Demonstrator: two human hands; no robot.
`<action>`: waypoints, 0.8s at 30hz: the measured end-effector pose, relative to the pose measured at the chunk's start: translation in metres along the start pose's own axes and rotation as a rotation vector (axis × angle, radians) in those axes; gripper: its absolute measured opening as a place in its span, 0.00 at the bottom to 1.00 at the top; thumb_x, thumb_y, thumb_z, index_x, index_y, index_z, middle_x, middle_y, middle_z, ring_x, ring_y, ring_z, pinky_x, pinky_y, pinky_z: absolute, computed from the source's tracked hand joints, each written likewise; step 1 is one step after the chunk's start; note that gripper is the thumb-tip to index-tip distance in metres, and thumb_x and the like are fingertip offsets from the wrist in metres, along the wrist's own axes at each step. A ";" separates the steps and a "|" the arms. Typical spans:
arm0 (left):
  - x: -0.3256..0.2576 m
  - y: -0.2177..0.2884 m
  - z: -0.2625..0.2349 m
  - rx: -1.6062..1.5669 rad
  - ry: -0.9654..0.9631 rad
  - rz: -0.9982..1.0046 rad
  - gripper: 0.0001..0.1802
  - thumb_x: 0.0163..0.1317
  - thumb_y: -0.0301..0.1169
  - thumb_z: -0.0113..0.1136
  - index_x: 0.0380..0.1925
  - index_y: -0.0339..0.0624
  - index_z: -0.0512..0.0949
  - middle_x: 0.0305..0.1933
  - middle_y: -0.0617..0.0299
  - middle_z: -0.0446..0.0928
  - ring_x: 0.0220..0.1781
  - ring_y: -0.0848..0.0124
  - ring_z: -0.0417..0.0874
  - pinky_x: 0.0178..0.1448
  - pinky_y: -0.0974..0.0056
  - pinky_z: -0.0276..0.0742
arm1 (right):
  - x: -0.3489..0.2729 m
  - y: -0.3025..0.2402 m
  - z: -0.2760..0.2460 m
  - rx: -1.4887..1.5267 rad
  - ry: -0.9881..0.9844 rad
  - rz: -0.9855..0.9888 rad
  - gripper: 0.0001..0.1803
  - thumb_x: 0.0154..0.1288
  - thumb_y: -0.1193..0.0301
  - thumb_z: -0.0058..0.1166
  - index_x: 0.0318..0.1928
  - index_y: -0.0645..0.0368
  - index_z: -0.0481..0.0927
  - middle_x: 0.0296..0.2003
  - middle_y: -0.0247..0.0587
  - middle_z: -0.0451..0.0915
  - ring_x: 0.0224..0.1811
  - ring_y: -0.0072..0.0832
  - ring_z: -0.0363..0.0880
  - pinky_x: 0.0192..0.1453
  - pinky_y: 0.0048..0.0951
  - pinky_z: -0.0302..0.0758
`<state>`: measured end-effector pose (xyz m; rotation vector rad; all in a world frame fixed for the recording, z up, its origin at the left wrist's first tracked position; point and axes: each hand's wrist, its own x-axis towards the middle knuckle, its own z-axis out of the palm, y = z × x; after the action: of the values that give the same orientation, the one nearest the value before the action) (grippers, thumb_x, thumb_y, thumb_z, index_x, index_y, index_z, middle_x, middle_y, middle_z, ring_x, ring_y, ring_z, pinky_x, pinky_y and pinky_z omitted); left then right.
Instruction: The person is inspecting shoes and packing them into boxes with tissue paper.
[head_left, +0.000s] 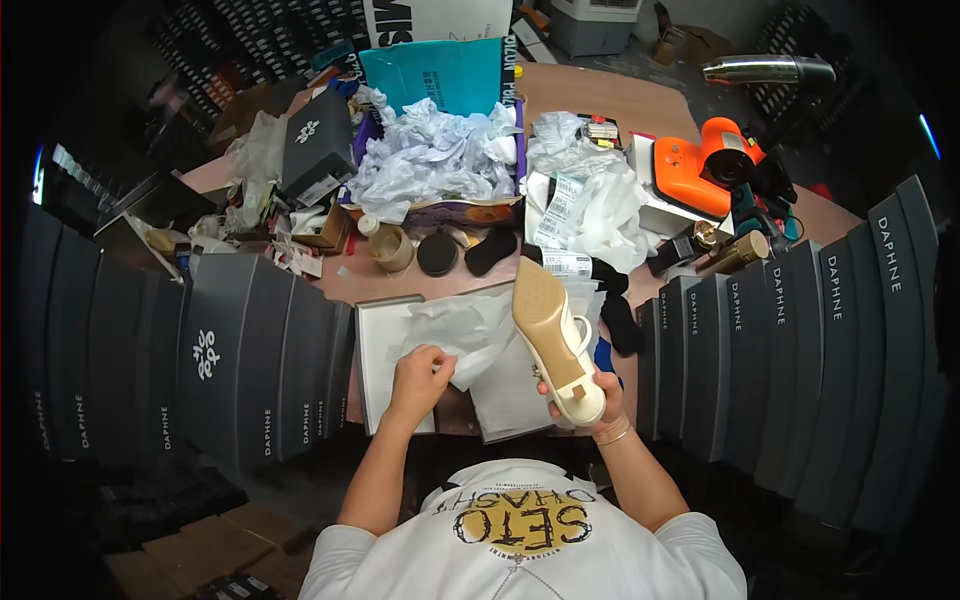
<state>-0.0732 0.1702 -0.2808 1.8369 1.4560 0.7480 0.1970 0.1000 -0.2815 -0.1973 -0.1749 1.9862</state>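
My right hand (606, 408) grips a cream low-heeled shoe (545, 345) round its heel end. Its tan sole faces up and its pointed toe aims away from me. A thin strap stands out on its right side. My left hand (424, 384) is closed, thumb and fingers pinching the edge of a sheet of white tissue paper (470, 362). Under both hands lies an open shoebox (380, 350) with a pale inside. More thin paper (510, 402) spreads over its right part, below the shoe.
Grey shoeboxes stand in rows at the left (235, 350) and right (790, 360). Behind sits a box heaped with crumpled paper (440, 150). A jar (388, 245), dark round pads (437, 253), labelled bags (600, 205) and an orange device (690, 175) crowd the pink table (590, 90).
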 end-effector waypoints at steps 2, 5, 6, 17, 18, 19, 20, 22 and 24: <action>-0.020 -0.007 -0.003 -0.070 0.019 -0.036 0.11 0.56 0.31 0.63 0.25 0.32 0.80 0.26 0.49 0.78 0.27 0.59 0.81 0.30 0.59 0.73 | -0.009 -0.008 0.004 -0.053 -0.055 0.115 0.47 0.53 0.61 0.60 0.70 0.60 0.50 0.55 0.62 0.68 0.53 0.53 0.76 0.41 0.48 0.84; -0.042 0.000 -0.010 -0.009 0.095 -0.126 0.09 0.56 0.29 0.64 0.27 0.32 0.81 0.28 0.49 0.78 0.28 0.60 0.81 0.32 0.61 0.75 | -0.031 -0.019 0.019 -0.227 -0.076 0.320 0.51 0.50 0.61 0.63 0.69 0.64 0.50 0.53 0.65 0.69 0.51 0.55 0.78 0.43 0.53 0.83; -0.045 -0.001 -0.010 0.004 0.149 -0.122 0.09 0.56 0.29 0.63 0.27 0.32 0.81 0.28 0.50 0.78 0.28 0.59 0.81 0.33 0.61 0.75 | -0.034 -0.020 0.030 -0.307 -0.090 0.404 0.51 0.49 0.62 0.64 0.69 0.65 0.50 0.53 0.65 0.69 0.50 0.56 0.78 0.44 0.53 0.83; -0.142 -0.020 -0.054 0.153 0.157 0.242 0.25 0.52 0.16 0.50 0.54 0.31 0.73 0.60 0.47 0.71 0.50 0.51 0.80 0.52 0.57 0.78 | -0.001 0.101 0.061 -0.970 -0.014 0.515 0.45 0.60 0.61 0.58 0.71 0.63 0.50 0.55 0.53 0.73 0.56 0.37 0.75 0.59 0.31 0.71; -0.156 -0.020 -0.058 0.161 0.118 0.265 0.25 0.52 0.16 0.50 0.53 0.30 0.73 0.60 0.47 0.71 0.50 0.51 0.80 0.52 0.57 0.78 | 0.000 0.110 0.065 -1.220 -0.011 0.500 0.45 0.59 0.61 0.58 0.71 0.63 0.51 0.56 0.54 0.72 0.58 0.38 0.74 0.60 0.31 0.70; -0.163 -0.020 -0.064 0.160 0.104 0.362 0.26 0.51 0.16 0.51 0.54 0.29 0.71 0.63 0.48 0.69 0.48 0.52 0.81 0.48 0.58 0.79 | -0.002 0.123 0.028 -1.771 -0.167 0.179 0.44 0.58 0.61 0.59 0.70 0.64 0.53 0.59 0.57 0.70 0.60 0.41 0.72 0.63 0.31 0.67; -0.171 -0.022 -0.070 0.170 0.084 0.302 0.26 0.51 0.16 0.52 0.55 0.29 0.70 0.64 0.49 0.68 0.47 0.52 0.81 0.47 0.58 0.79 | -0.005 0.131 0.034 -1.785 -0.213 0.237 0.44 0.58 0.61 0.59 0.70 0.64 0.53 0.60 0.58 0.69 0.61 0.42 0.71 0.64 0.31 0.66; -0.186 -0.026 -0.076 0.186 0.044 0.182 0.27 0.51 0.17 0.52 0.55 0.29 0.69 0.65 0.49 0.66 0.44 0.53 0.82 0.45 0.59 0.80 | -0.013 0.142 0.053 -1.812 -0.306 0.353 0.45 0.58 0.61 0.59 0.70 0.64 0.53 0.63 0.60 0.66 0.63 0.44 0.69 0.65 0.31 0.64; -0.195 -0.025 -0.076 0.121 -0.003 0.299 0.28 0.49 0.17 0.53 0.55 0.28 0.68 0.67 0.49 0.65 0.40 0.53 0.83 0.42 0.59 0.80 | -0.021 0.158 0.061 -1.603 -0.376 0.384 0.44 0.59 0.61 0.59 0.70 0.65 0.54 0.60 0.60 0.69 0.60 0.41 0.71 0.64 0.31 0.65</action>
<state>-0.1886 -0.0054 -0.2599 2.1781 1.2621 0.8124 0.0523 0.0143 -0.2539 -0.8953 -2.0655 1.7508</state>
